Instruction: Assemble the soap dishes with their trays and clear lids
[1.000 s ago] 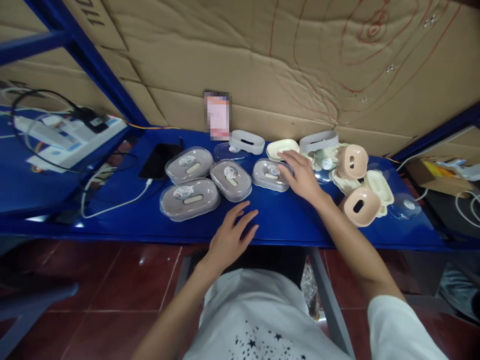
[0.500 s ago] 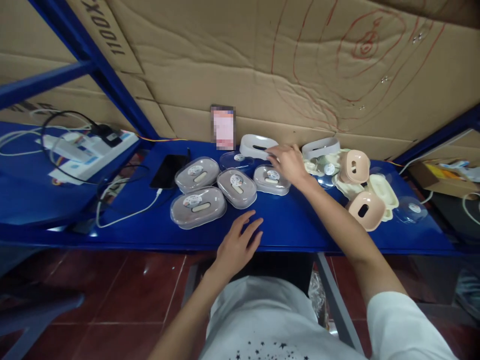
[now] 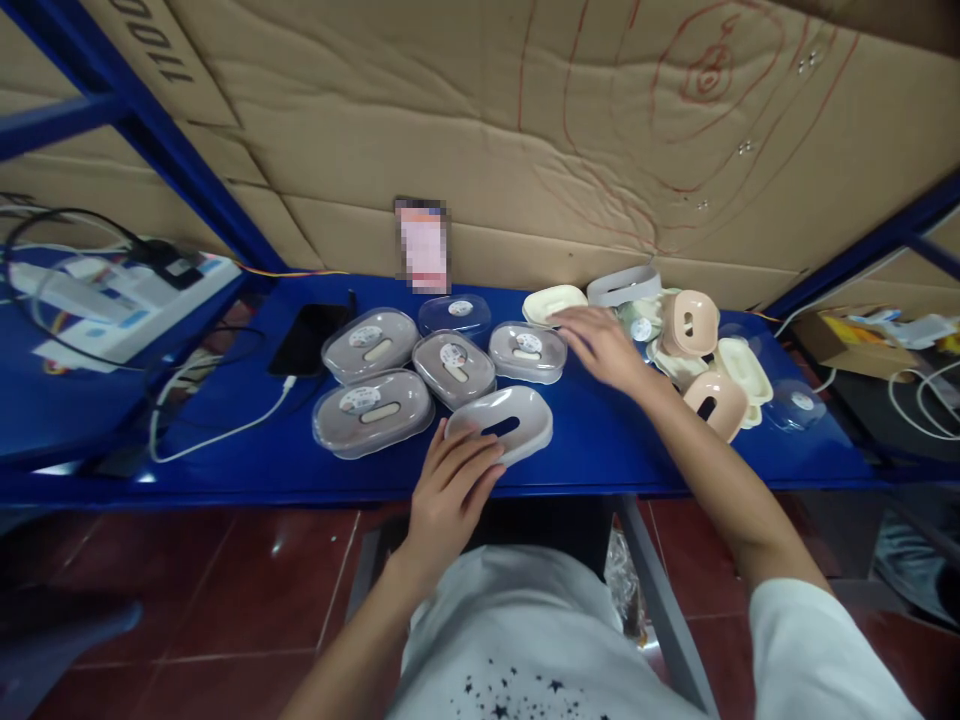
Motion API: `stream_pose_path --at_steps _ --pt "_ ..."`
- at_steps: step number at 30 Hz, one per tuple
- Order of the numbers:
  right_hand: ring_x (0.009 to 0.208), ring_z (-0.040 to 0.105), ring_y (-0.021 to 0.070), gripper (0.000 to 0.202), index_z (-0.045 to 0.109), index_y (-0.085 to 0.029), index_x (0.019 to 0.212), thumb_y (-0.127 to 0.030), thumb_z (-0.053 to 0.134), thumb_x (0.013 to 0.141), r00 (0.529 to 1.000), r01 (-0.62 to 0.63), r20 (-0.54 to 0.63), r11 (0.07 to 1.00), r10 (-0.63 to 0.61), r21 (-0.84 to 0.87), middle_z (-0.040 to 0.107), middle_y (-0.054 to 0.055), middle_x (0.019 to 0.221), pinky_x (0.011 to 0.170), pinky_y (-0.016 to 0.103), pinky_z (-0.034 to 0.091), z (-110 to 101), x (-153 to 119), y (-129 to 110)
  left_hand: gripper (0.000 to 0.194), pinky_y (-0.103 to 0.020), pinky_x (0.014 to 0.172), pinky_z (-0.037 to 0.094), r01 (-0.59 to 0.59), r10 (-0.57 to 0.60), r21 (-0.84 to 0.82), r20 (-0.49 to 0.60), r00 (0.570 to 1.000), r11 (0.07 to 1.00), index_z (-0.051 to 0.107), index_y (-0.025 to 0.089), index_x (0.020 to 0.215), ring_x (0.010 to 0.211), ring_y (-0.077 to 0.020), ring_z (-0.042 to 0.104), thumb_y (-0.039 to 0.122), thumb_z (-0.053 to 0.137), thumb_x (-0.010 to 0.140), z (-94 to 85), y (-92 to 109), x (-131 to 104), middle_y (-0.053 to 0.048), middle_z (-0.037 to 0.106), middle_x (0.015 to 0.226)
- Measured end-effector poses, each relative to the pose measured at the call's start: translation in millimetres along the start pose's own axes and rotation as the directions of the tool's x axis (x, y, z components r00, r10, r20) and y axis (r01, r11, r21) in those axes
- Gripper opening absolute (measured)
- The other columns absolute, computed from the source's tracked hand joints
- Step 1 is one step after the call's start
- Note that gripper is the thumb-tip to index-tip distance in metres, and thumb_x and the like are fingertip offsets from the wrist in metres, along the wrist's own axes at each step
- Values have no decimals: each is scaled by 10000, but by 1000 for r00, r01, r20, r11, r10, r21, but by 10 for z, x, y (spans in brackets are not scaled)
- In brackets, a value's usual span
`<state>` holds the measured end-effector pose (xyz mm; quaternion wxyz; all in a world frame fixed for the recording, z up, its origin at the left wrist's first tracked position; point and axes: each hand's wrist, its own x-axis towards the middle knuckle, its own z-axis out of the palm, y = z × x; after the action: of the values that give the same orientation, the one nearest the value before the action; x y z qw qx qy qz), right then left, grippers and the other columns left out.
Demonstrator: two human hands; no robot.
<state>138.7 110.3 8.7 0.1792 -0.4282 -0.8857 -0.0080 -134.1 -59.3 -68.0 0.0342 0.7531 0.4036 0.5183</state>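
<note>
In the head view a grey oval soap dish (image 3: pixel 534 412) with a long slot lies near the shelf's front edge. My left hand (image 3: pixel 450 485) has its fingers over the near left rim of this dish. Farther back, my right hand (image 3: pixel 604 345) grips the near edge of a cream oval tray (image 3: pixel 553 300) with its fingertips; the thumb is hidden. Several grey soap dishes with clear lids and round stickers, such as one lidded dish (image 3: pixel 527 350), stand to the left. Behind them lies a loose clear lid (image 3: pixel 454 318).
Another grey dish (image 3: pixel 624 286) stands at the back, beside a pile with pink dishes (image 3: pixel 691 322) and cream trays (image 3: pixel 742 370). A clear lid (image 3: pixel 796 405) lies far right. A black phone (image 3: pixel 309 340) with a white cable and a power strip (image 3: pixel 142 310) are left.
The grey dish has come from the back to the front, under my left hand. My right hand has left it and is now at the cream tray. The view has shifted slightly.
</note>
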Motion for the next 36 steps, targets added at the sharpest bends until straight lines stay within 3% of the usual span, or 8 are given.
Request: stream_pose_path --at_steps 4,9,15,19,22,27,31,36 --pt "1293 682 355 270 786 -124 1195 -155 613 991 982 -122 121 979 143 -162 771 201 1323 1132 509 435 270 498 487 292 -600 1266 467 -13 13 -17 -23 1000 1000 744 188 1222 1259 -237 710 61 751 960 -99 21 27 -62 813 1163" --pt "1145 737 334 248 774 -154 1180 -221 588 1029 981 -179 45 971 188 -157 805 178 1221 1073 492 459 294 596 531 343 -579 1238 505 19 -24 -55 -93 995 998 759 194 1236 1234 -243 733 26 763 937 -230 19 71 -65 826 1165" --pt "1101 741 280 224 732 -232 1233 -353 673 1053 939 8 -343 998 11 54 810 87 1191 1013 433 498 -131 -297 -89 443 -597 1180 549 17 -24 -46 -157 987 999 769 210 1286 1226 -280 745 -11 777 902 -355 12 79 -76 828 1180" --pt "1039 740 219 256 701 -248 1296 -207 699 1043 971 111 -211 994 -107 8 817 53 1186 1060 443 435 -68 -1068 -675 450 -604 1177 548 26 -32 -46 -152 988 999 774 216 1281 1219 -282 749 -3 796 890 -343 -6 70 -73 830 1182" --pt "1013 732 202 254 696 -236 1307 -174 665 1063 983 122 -136 992 -120 7 820 42 1126 1088 463 387 173 -1333 -880 397 -592 1196 537 24 -29 -50 -96 995 998 774 217 1251 1220 -266 746 28 802 902 -244 -22 68 -65 833 1172" --pt "1178 719 276 400 621 -285 1446 -354 689 1058 986 72 -154 993 -56 97 780 91 1271 1142 522 407 351 -1416 -723 324 -594 1235 508 -7 8 -44 32 999 999 757 245 1249 1208 -233 750 111 783 956 31 -33 101 -32 834 1169" --pt "1397 623 355 757 354 -313 1682 -425 712 1024 961 -91 -239 974 140 207 649 156 1516 1135 562 502 277 -1533 -498 265 -597 1242 499 -24 31 -76 100 994 997 750 271 1256 1215 -224 751 183 744 1005 278 -16 184 -13 836 1168" --pt "1583 442 370 800 271 -373 1729 -381 684 1044 991 -47 -114 981 69 189 406 140 1740 1221 601 475 251 -1564 -392 206 -577 1229 504 -67 85 -101 180 980 993 745 243 1232 1169 -225 761 247 725 1027 529 -12 295 -29 837 1171"
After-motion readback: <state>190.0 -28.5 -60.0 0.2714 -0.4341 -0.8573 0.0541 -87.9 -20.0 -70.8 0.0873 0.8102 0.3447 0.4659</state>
